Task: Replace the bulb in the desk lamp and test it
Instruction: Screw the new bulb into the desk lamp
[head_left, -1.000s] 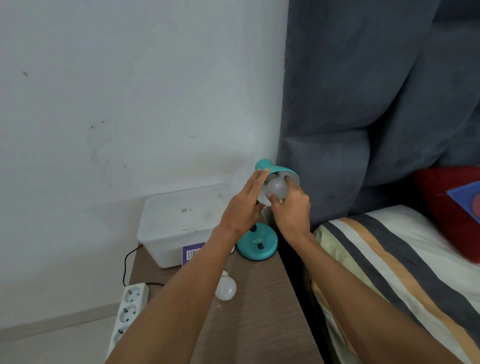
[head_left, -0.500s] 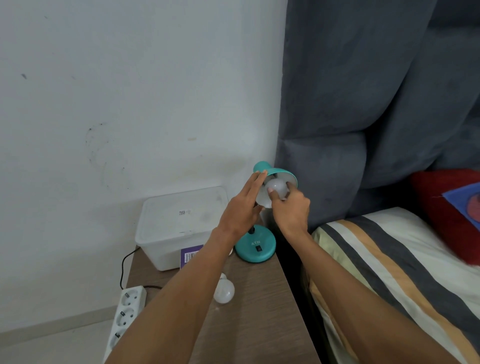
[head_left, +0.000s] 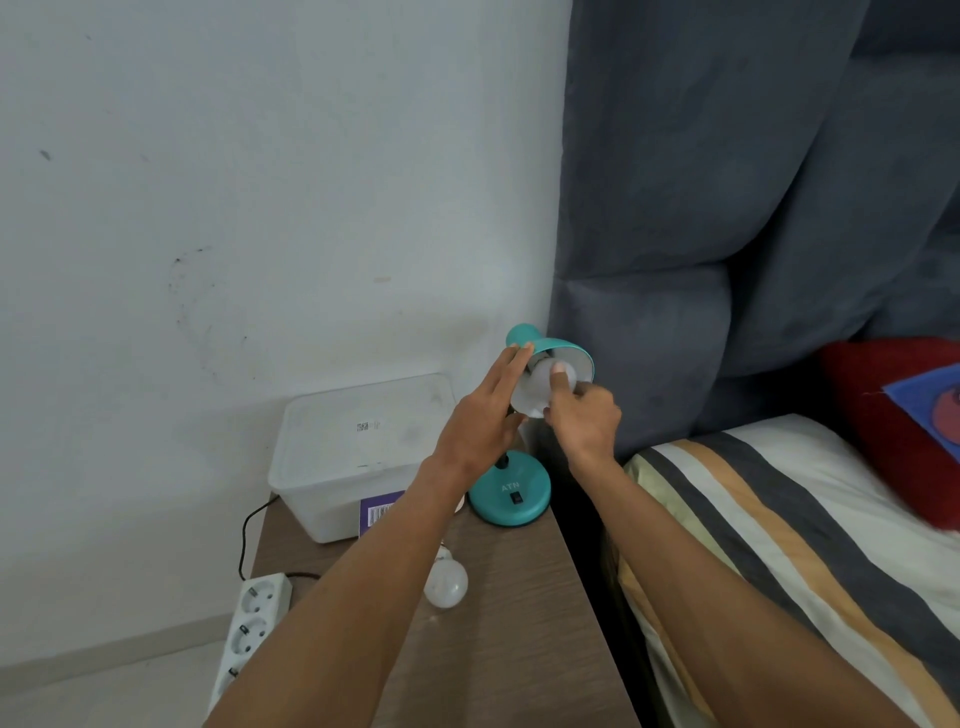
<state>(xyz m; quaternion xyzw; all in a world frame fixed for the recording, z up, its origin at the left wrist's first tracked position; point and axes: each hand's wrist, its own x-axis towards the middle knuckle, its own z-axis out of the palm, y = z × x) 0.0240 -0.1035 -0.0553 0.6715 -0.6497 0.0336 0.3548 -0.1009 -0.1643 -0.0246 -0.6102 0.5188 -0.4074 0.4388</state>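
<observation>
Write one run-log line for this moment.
phase: bulb in socket | right hand: fingers on bulb | left hand: steadies lamp shade | spare bulb: on table

Wooden surface (head_left: 519, 597) standing beside the bed (head_left: 779, 545), carrying a white plastic box (head_left: 358, 457) at the back, a teal lamp base (head_left: 510, 493) just beside it, and a loose bulb (head_left: 445, 586) lying nearer.

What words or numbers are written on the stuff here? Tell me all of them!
"ATN": on the teal lamp base, above its black switch.
Small printed label on the lid of the plastic box: too small to read.
Barcode on the purple package inside the box: digits too blurred to read.
</observation>
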